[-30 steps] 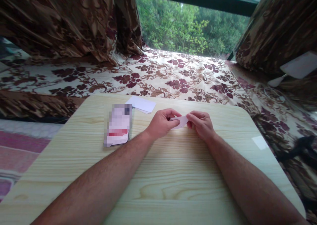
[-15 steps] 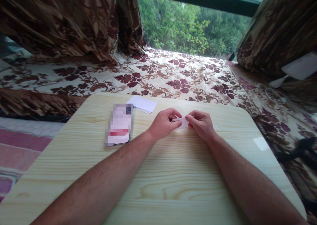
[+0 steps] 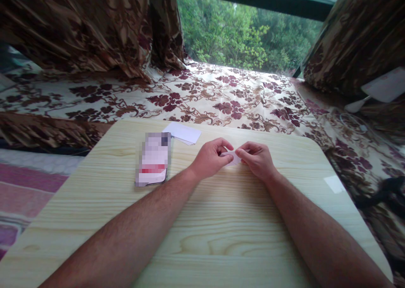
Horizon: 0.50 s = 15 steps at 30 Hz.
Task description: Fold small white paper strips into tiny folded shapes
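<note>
so both the left hand (image 3: 211, 158) and right hand (image 3: 257, 158) were pinching one small white paper (image 3: 234, 158) over the table (image 3: 228, 237).

Slip (image 3: 234, 160) I hold: matt paper. My table (image 3: 221, 220): wood-grained, smooth, lightly glossy. Curtains (image 3: 95, 26): cloth, satiny sheen.

Soft daylight from window (image 3: 247, 34); curtains (image 3: 95, 30) dim; frame edges blurred, stretched; phone (image 3: 153, 153) pixelated

Phone (image 3: 153, 156) left of left hand (image 3: 209, 158)
</note>
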Motion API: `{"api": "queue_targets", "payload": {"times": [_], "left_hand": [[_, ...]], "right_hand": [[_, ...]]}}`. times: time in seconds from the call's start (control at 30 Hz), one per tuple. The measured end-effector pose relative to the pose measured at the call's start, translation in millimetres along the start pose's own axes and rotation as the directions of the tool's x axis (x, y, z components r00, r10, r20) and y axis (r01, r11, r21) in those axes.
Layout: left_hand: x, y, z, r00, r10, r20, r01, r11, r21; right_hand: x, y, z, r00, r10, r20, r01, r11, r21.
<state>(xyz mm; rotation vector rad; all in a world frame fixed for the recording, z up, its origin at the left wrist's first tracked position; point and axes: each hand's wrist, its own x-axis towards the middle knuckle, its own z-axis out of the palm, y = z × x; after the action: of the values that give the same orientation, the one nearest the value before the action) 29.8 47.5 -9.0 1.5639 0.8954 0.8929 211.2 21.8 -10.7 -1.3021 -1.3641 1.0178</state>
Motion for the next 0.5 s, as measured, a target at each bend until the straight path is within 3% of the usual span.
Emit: {"api": "queue_targets", "payload": {"times": [0.5], "left_hand": [[3.6,-7.5,-0.4,0.999,-0.023,-0.039,0.019,0.995,-0.1]], "right_hand": [[0.8,-0.4,-3.5,1.0,0.005,-0.017,-0.004,0.998,0.061]]}}
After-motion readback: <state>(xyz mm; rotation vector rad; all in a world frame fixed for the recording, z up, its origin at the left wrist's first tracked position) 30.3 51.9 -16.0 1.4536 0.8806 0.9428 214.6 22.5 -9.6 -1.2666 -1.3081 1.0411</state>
